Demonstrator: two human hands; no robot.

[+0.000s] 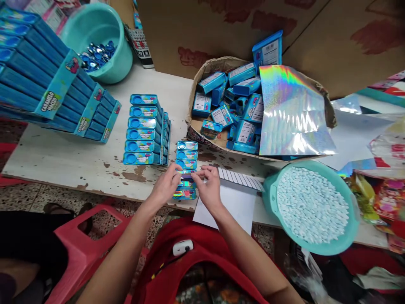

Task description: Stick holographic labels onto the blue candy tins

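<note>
A column of small blue candy tins (186,154) lies on the table between my hands. My left hand (165,183) is closed in a pinch at the left end of a small shiny strip (186,175), which looks like a sticker. My right hand (209,183) pinches the other end. The strip lies across a tin in the lower half of the column. The nearest tin (184,194) has a rainbow shine on its top. Beside my right hand, a strip with slanted white labels (240,177) lies over a white sheet (230,202).
Upright blue tins (142,135) stand to the left, with a tall stack of boxed tins (60,80) beyond. A teal tub (114,63) holds shiny blue pieces. A cardboard box (202,67) holds loose tins under a holographic sheet (291,114). A tub of white candies (311,207) stands right.
</note>
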